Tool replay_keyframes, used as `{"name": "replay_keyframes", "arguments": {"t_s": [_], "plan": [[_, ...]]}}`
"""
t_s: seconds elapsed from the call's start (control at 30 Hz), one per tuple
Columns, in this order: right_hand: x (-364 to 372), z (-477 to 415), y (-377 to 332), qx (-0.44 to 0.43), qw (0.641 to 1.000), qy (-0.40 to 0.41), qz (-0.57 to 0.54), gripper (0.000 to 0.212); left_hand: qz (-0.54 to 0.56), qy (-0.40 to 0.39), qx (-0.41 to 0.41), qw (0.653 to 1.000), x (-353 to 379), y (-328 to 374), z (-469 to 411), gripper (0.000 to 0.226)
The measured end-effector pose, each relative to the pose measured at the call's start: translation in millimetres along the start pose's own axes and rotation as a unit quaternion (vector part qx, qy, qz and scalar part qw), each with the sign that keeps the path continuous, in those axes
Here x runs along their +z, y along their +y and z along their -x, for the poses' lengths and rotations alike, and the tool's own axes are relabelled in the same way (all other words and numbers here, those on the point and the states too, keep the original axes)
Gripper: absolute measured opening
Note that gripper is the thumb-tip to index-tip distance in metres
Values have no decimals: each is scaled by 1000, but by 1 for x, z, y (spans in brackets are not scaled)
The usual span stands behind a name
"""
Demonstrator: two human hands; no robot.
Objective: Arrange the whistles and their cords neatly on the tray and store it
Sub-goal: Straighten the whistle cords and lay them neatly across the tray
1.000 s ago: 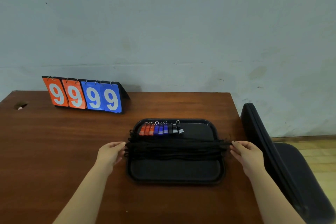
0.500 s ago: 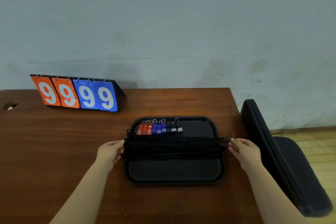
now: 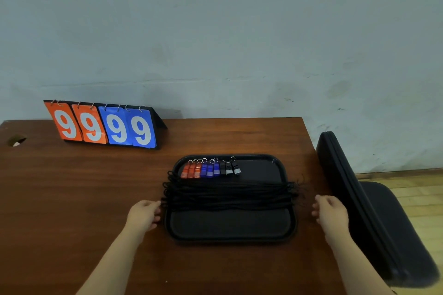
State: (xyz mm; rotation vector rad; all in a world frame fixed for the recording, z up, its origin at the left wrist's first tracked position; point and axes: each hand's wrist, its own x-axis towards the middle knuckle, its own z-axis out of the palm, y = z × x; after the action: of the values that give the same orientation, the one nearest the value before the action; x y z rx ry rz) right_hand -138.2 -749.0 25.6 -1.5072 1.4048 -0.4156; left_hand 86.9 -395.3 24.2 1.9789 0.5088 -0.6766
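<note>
9 whistles (image 3: 211, 170) sit in a row at the tray (image 3: 230, 226) far-left, cords (image 3: 227, 195) bundled across it. Left hand (image 3: 143, 213) is at the tray's left rim, can't tell if it grips. Right hand (image 3: 331, 211) is loosely curled, holding nothing, just clear of the tray.

The tray (image 3: 230, 238) lay on the tabletop (image 3: 72, 199) between the left hand (image 3: 143, 214) and the right hand (image 3: 329, 211). Cords (image 3: 230, 195) stretched across its middle, with whistles (image 3: 209, 170) in a row beyond them. A scoreboard (image 3: 105, 127) stood well beyond the left hand, and a chair (image 3: 374, 211) just right of the right hand.

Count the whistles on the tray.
9 whistles, one row at the far-left corner of the tray: three orange, three blue, three black, left to right. The cords could hide more.
</note>
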Motion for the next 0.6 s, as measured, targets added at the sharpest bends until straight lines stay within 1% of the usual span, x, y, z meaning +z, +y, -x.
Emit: {"name": "replay_keyframes", "arguments": {"t_s": [0.07,0.1,0.17,0.23,0.33,0.43,0.5,0.6], "plan": [[1,11,11,-40,991,-64,113,22,-79,-52,14,995,6,-8,7,37],[3,15,16,-52,981,-94,159,21,-106,-65,22,992,9,-10,10,39],[8,22,21,-84,955,-137,249,22,-147,-64,41,986,13,-11,15,40],[15,26,21,-117,929,-151,317,25,-175,-56,57,981,15,-10,15,35],[23,25,18,-135,908,-153,366,27,-200,-54,76,975,16,-7,17,25],[25,25,20,-151,898,-135,391,21,-209,-49,81,973,16,-5,22,20],[24,28,24,-166,897,-110,394,21,-223,-48,88,970,16,-4,24,19],[19,30,29,-182,908,-90,367,22,-227,-44,100,968,16,-5,29,19]]}}
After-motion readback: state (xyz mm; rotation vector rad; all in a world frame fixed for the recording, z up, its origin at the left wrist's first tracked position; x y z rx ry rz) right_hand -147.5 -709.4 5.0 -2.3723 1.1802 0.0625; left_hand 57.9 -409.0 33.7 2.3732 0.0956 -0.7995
